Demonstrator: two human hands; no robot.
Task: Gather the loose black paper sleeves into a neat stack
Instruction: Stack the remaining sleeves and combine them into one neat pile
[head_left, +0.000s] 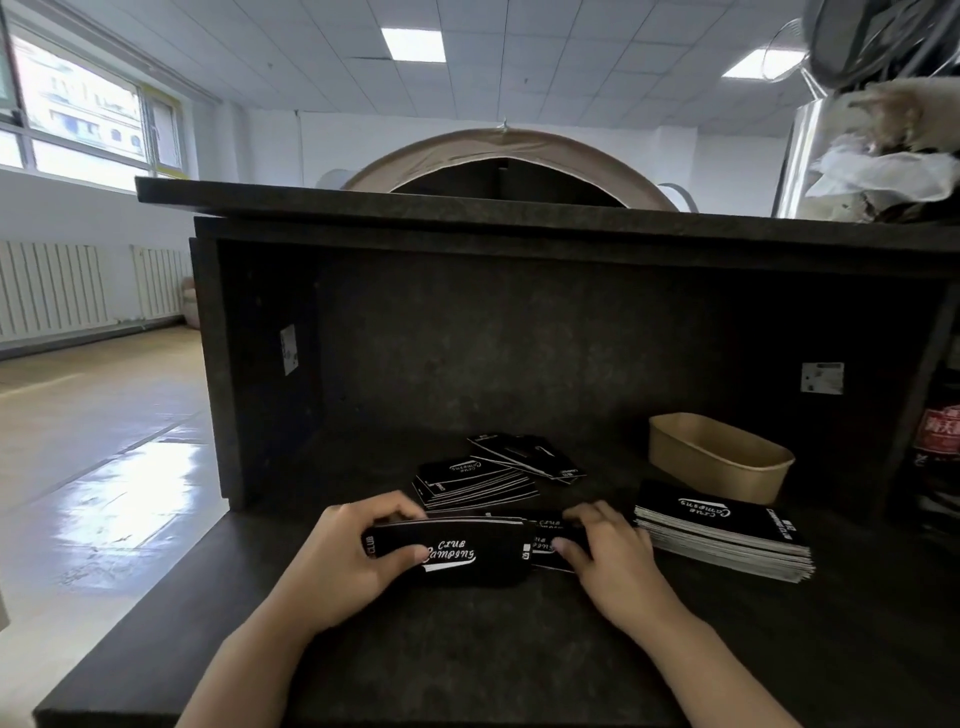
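Note:
My left hand (345, 558) grips a bundle of black paper sleeves (467, 551) printed "Club Camping", held on edge just above the dark counter, thumb in front and fingers behind. My right hand (608, 551) pinches a loose sleeve (545, 543) lying beside the bundle's right end. A small loose pile of sleeves (475, 483) lies behind my hands, with a few more sleeves (530, 457) fanned out beyond it. A tall neat stack of sleeves (727, 535) sits to the right of my right hand.
A brown paper tray (719, 457) stands at the back right of the dark counter (467, 649). A dark back wall and an overhanging shelf (519, 208) enclose the work area. The counter's left edge drops to the floor. Bottles stand at the far right.

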